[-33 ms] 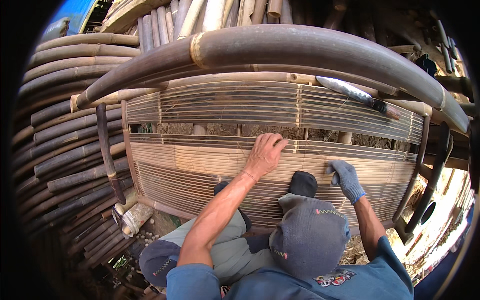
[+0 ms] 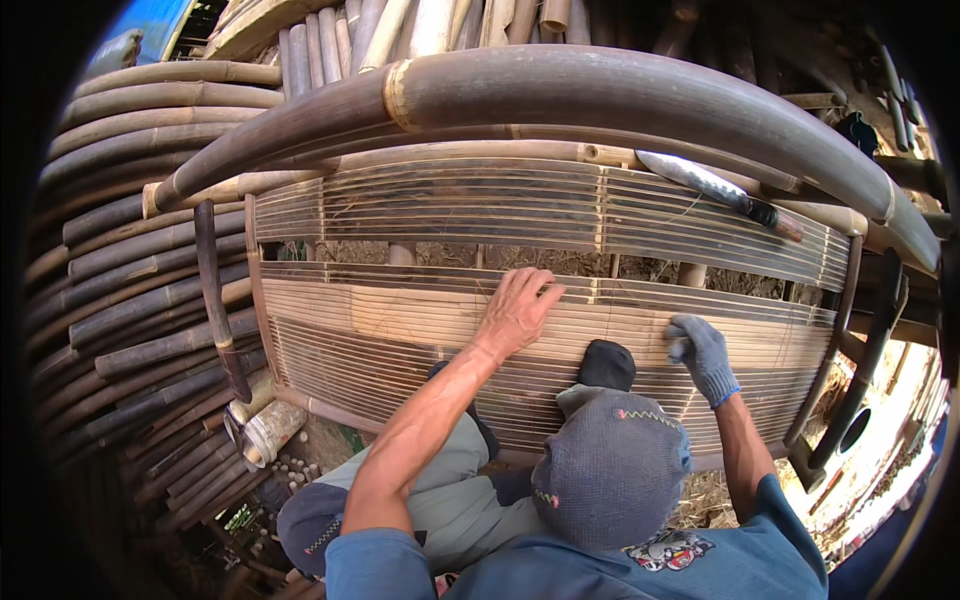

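Across a low frame runs a bamboo slat panel (image 2: pixel 420 315), with thin strips side by side and a paler band through the middle. My left hand (image 2: pixel 518 310), bare, lies on its far part with the fingers bent down over the strips by a gap. What these fingertips grip, if anything, is hidden. To the right, my right hand (image 2: pixel 703 358) wears a grey knitted glove; its fingers are curled together just over the pale band, and what is in them cannot be made out. Between the hands, a black shoe (image 2: pixel 607 367) rests on the panel, below my bent knee.
A thick bamboo pole (image 2: pixel 640 90) arches along the far side. A large knife (image 2: pixel 715 190) with a dark handle lies on the far slats at right. Bamboo poles (image 2: pixel 150 125) are stacked at left. A white bucket (image 2: pixel 272 432) stands low at left.
My left hand has slid slightly left along the strips. The gloved right hand has shifted a little to the right. The panel and knife stay put.
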A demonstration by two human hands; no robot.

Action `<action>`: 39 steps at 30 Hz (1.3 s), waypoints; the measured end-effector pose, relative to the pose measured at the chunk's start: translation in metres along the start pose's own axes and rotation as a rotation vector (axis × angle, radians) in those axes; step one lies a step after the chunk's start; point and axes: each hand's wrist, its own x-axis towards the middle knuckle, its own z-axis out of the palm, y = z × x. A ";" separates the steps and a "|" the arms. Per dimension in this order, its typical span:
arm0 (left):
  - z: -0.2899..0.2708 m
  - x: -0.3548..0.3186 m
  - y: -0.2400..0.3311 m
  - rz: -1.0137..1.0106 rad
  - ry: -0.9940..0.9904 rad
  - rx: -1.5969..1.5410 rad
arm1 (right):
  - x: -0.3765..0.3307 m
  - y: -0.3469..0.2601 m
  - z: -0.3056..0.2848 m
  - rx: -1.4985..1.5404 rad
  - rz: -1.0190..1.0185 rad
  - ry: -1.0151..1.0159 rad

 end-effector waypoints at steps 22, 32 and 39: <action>-0.035 -0.018 -0.076 -0.093 -0.103 -0.496 | -0.006 -0.041 0.235 -0.359 0.060 -0.586; -0.058 -0.020 -0.107 -0.352 0.104 -0.445 | -0.085 -0.151 0.219 -0.926 -0.744 0.324; -0.034 -0.028 -0.138 -0.580 -0.219 -0.243 | 0.014 -0.042 0.238 -1.511 -0.657 0.790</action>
